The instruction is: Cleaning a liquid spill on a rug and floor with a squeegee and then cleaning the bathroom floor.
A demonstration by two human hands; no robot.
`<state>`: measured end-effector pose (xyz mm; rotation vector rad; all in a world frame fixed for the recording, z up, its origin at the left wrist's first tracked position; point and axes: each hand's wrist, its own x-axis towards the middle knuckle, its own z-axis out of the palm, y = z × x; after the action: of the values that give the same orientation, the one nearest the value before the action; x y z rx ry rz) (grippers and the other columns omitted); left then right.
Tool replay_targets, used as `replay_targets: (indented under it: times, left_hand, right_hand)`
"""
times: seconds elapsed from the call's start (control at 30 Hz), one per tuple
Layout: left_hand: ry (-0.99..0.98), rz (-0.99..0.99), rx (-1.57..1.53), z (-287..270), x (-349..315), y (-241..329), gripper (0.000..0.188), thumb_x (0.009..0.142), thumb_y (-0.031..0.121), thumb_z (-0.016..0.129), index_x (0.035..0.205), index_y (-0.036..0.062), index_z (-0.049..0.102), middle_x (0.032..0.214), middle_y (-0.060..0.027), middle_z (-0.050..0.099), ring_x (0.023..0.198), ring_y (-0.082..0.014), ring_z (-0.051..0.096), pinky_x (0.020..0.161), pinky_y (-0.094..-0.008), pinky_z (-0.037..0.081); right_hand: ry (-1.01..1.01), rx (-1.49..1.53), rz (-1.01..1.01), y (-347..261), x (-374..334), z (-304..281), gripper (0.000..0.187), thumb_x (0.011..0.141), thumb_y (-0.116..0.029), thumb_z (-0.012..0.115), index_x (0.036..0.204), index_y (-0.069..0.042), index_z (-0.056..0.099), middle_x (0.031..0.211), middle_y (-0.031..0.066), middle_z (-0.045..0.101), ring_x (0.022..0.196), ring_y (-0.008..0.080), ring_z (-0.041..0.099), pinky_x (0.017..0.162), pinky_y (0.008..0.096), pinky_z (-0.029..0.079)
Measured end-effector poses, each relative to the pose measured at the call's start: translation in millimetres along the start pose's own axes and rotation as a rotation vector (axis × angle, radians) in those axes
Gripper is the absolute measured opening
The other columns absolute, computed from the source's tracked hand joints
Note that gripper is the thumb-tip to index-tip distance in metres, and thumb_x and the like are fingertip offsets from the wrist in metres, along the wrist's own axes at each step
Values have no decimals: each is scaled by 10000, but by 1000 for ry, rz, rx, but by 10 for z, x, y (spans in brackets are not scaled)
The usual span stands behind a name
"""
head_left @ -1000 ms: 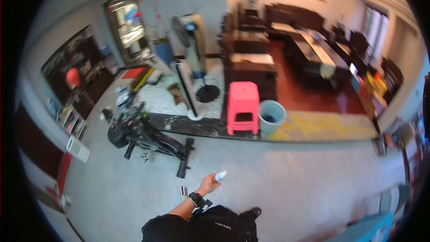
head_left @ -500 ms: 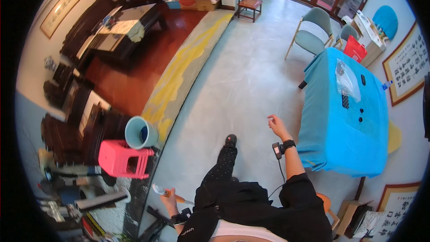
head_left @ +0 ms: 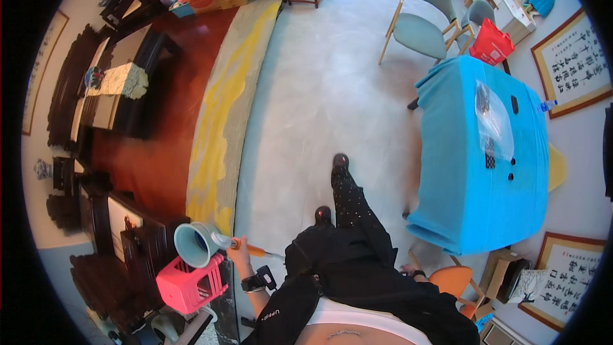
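My left hand (head_left: pixel 239 253) is closed around a slim tool with an orange handle (head_left: pixel 255 251), a pale rounded end and a thin light shaft; its exact kind does not show. The pale end overlaps the mouth of a light-blue bucket (head_left: pixel 185 243) in the view; whether they touch I cannot tell. Below the bucket is a pink plastic stool (head_left: pixel 182 289). Down by my right hip, my right hand (head_left: pixel 407 270) is mostly hidden and small, nearest to an orange chair (head_left: pixel 451 279). Its fingers cannot be made out.
A table with a blue cloth (head_left: pixel 440 172) stands to the right, bearing a clear plastic bag (head_left: pixel 495 121) and small black items. Beyond it are a grey-green chair (head_left: pixel 418 35) and a red bag (head_left: pixel 491 43). A yellow-grey rug (head_left: pixel 214 128) and dark wooden furniture lie left.
My left hand has risen with the orange-handled tool toward the bucket. My right hand has swung back from ahead to beside my hip. I have stepped forward and the view has turned.
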<state>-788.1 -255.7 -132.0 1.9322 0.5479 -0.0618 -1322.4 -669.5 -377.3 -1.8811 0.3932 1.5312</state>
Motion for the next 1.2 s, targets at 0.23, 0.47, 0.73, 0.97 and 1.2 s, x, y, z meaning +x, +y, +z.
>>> replay_targets:
  times: [0.23,0.47,0.73,0.97,1.2]
  left_hand:
    - [3,30,-130,1088,746,688,204,648,60,667,681,61,466,662,8,466,599,-68,440,568,-209,381]
    - [-25,89,-4,2233,1368,1672,209,656,52,662,655,59,454,631,10,452,577,-76,434,547,-216,375]
    - [-56,-5,19,3506,2254,2284,208,654,48,657,692,61,453,650,14,456,589,-69,434,551,-210,372]
    - [-199,33,36,4903,2707,3465,213,651,80,667,713,45,467,647,24,456,594,-61,436,567,-217,375]
    - [-251,64,156,6206,3344,4278,207,663,96,667,650,53,465,622,22,464,578,-58,440,535,-212,371]
  right_hand:
    - [245,381,191,-563,186,-2610,234,718,-263,507,843,-74,565,892,146,549,807,284,539,721,394,422]
    - [1282,303,-153,-1816,-78,-6927,232,764,-211,473,835,-4,550,748,196,571,688,321,558,622,371,440]
    - [918,848,-359,-2165,-131,-9317,190,799,-184,492,938,-59,525,693,65,577,595,142,563,545,244,446]
    - [773,1187,-198,-1804,-472,-9883,206,817,-233,483,960,-92,527,753,55,579,635,136,573,539,228,451]
    - [869,1275,-171,-1160,-666,-10911,220,825,-206,456,993,-79,519,765,55,566,663,135,564,544,231,454]
